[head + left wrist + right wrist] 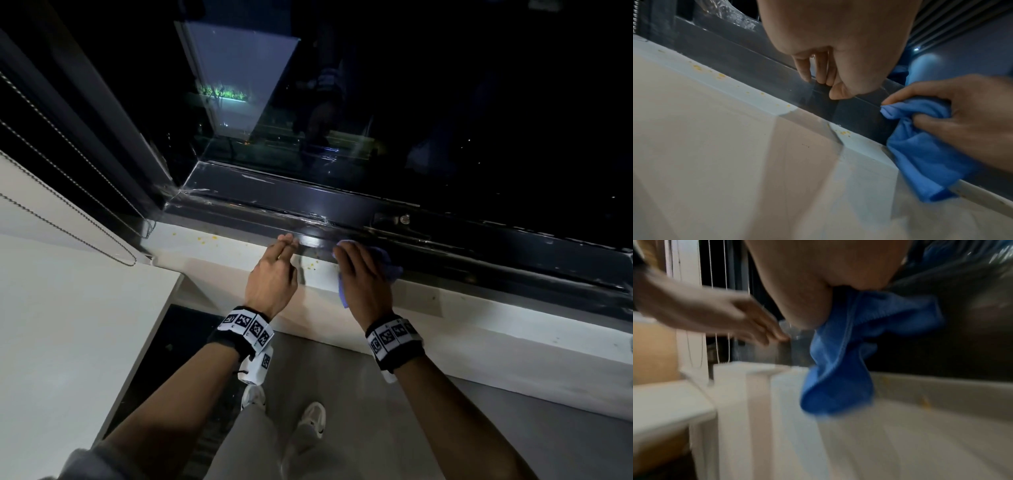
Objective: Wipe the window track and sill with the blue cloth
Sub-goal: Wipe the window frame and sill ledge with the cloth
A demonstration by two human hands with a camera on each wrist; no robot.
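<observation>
My right hand grips a bunched blue cloth against the dark window track, where the track meets the white sill. In the left wrist view the cloth hangs from the curled fingers of that hand down over the sill's edge. The right wrist view is blurred and shows the cloth draped below the palm. My left hand lies to the left of it, fingers straight, fingertips touching the track's near ledge. It holds nothing.
Yellow crumbs are scattered on the sill to the left of my hands, with more between them. A bead-chain cord and a white blind hang at the left. A white tabletop stands below left. A metal latch sits in the track.
</observation>
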